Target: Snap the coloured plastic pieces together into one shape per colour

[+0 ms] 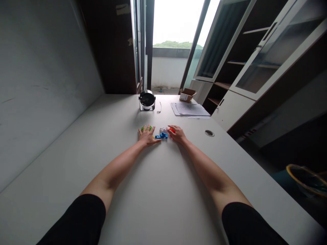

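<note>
Small coloured plastic pieces, perhaps toy blocks, lie grouped in the middle of the white table [158,190]. My left hand [147,136] is spread over the green pieces [143,129], its thumb stretched toward the blue pieces [162,135]. A bit of yellow shows beside that hand. My right hand [178,133] rests at the group's right side, fingers curved over the red pieces [172,130] and partly hiding them. White pieces [162,129] sit between the two hands, behind the blue ones. I cannot tell whether the right fingers grip anything.
Farther back stand a round black device on a stand [147,100] and a thin cord [159,108]. Paper sheets [190,109] and an open cardboard box [187,95] are at the back right. A round cable hole [209,133] is in the tabletop. A wall borders the left.
</note>
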{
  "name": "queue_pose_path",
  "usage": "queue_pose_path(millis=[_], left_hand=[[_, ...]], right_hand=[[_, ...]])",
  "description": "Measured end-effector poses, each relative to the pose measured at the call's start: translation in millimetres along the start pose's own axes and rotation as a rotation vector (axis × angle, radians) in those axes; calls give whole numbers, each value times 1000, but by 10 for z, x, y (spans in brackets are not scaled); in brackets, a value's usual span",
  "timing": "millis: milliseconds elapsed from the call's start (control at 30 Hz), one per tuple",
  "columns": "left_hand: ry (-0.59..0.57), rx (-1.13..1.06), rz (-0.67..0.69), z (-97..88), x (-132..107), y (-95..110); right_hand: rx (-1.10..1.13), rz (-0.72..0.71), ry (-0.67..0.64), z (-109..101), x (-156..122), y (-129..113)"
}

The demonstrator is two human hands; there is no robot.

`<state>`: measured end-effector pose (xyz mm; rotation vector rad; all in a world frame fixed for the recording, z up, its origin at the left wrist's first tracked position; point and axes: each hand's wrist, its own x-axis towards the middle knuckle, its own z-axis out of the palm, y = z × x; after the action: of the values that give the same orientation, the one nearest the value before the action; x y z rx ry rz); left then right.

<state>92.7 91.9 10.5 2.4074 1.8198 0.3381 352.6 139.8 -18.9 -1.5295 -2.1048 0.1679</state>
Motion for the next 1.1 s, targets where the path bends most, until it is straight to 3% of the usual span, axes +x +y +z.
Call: queue_pose_path(millis=[333, 500, 633, 833, 1100], left_hand=[[-67, -46, 256, 13, 305, -213], [24, -83, 312, 83, 243, -270], [86, -113, 312, 74, 113, -438], [134, -108, 269, -86, -234, -971], [131, -57, 112, -408, -860, -1920]], right_hand=[[74, -99, -69, 161, 189, -377], [142, -12, -12, 367, 188, -613], [185, 24, -10, 531, 216, -852], [211, 18, -70, 784, 299, -1442], [237, -142, -110, 1263, 405, -2567]])
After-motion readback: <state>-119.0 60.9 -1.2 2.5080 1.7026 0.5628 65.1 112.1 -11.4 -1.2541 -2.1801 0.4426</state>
